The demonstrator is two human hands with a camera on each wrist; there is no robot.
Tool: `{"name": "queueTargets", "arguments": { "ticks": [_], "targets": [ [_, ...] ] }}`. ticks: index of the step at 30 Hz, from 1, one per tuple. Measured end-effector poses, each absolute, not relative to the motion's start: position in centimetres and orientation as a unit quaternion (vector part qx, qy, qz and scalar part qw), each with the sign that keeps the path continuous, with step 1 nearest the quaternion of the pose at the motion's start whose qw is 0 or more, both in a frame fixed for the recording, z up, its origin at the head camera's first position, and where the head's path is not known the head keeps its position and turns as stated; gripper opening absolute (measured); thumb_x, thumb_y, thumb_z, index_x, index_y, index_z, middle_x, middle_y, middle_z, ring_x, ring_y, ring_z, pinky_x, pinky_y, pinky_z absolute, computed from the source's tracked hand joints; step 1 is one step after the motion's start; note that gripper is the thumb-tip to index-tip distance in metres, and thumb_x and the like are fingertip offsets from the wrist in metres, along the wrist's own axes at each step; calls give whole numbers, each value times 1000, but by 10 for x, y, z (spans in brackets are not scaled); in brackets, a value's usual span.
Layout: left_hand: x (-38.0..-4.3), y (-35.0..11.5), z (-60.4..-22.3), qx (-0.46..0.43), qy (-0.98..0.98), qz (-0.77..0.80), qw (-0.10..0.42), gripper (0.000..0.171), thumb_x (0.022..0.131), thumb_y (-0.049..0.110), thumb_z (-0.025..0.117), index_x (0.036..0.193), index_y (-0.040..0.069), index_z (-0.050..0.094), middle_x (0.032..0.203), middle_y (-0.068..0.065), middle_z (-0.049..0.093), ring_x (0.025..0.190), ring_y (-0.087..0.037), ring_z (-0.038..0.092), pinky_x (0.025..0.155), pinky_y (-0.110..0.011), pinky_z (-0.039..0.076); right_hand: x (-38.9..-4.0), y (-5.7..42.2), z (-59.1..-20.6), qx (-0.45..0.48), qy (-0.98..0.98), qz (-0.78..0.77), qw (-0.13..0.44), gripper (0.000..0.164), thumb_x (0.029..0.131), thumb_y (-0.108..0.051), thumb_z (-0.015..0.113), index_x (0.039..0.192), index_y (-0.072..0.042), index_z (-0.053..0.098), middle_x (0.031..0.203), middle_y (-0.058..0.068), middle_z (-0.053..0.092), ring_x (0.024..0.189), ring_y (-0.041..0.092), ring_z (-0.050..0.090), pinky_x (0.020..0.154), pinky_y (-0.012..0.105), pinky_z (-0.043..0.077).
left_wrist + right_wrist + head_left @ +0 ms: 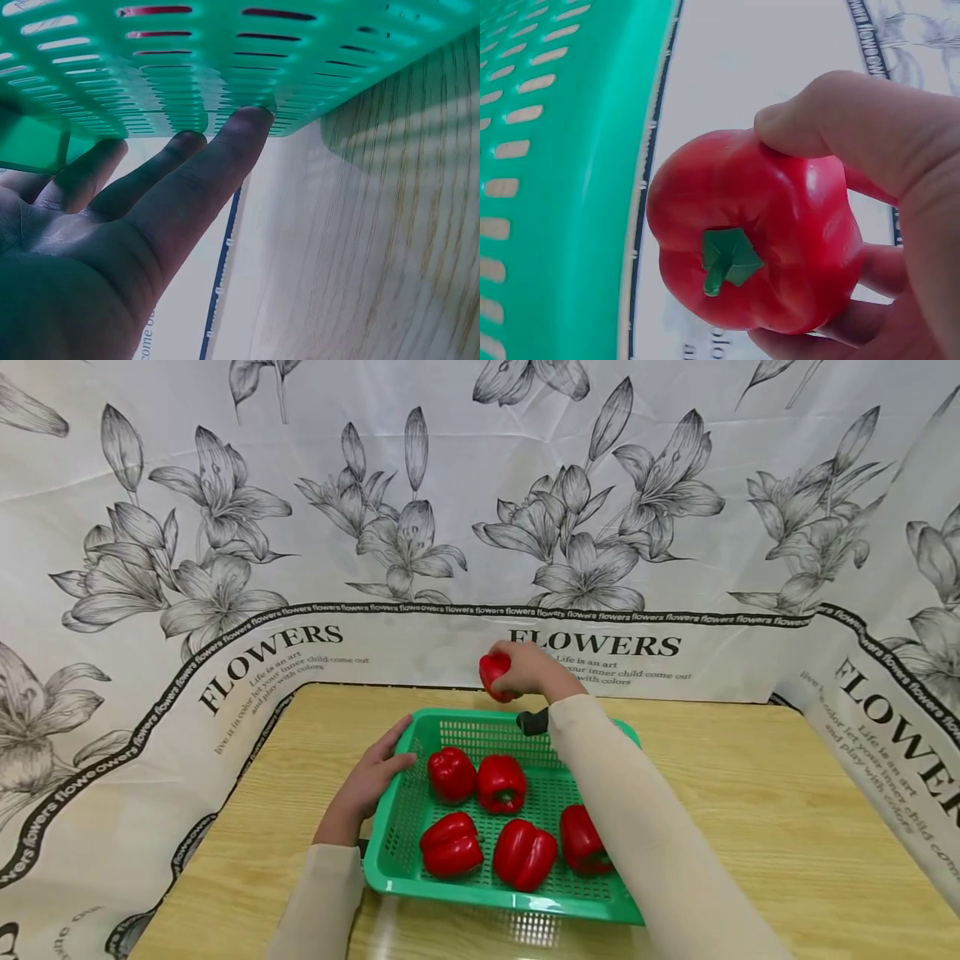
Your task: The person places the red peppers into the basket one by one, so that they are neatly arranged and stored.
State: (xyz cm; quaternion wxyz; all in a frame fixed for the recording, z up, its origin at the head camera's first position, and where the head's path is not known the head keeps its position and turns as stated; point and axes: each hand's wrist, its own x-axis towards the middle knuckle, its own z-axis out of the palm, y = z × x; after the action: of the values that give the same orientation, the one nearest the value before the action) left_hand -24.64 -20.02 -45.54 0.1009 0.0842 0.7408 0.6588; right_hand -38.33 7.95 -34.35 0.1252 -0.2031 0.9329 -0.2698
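My right hand grips a red bell pepper above the far rim of a green plastic basket. In the right wrist view, the thumb presses the pepper's side and the other fingers curl beneath it; its green stem shows. At the basket's left side, my left hand holds the rim, thumb over the top edge. The left wrist view shows its fingers against the outside of the slotted wall. Several more red bell peppers lie in the basket; my right forearm partly covers one pepper.
The basket stands on a light wood-grain table. A white curtain printed with flowers and lettering hangs behind the table and along both sides. Dark straps show at both wrists, the right one most clearly.
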Motion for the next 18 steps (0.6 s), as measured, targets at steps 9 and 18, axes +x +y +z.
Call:
{"name": "queueTargets", "arguments": {
  "ticks": [9, 18],
  "targets": [
    [-245, -197, -450, 86, 742, 657, 104, 66, 98, 18, 52, 154, 36, 22, 155, -12, 35, 129, -41, 47, 89, -49, 53, -358, 99, -316, -224, 941, -239, 86, 58, 83, -21, 65, 139, -18, 48, 129, 11, 55, 105, 29, 56, 72, 35, 54],
    [-243, -197, -451, 86, 742, 657, 106, 67, 99, 18, 51, 156, 32, 19, 154, -15, 35, 126, -41, 50, 88, -48, 54, -324, 116, -302, -246, 943, -217, 58, 58, 83, -27, 65, 138, -20, 50, 129, 8, 55, 110, 27, 53, 81, 40, 54]
  ]
}}
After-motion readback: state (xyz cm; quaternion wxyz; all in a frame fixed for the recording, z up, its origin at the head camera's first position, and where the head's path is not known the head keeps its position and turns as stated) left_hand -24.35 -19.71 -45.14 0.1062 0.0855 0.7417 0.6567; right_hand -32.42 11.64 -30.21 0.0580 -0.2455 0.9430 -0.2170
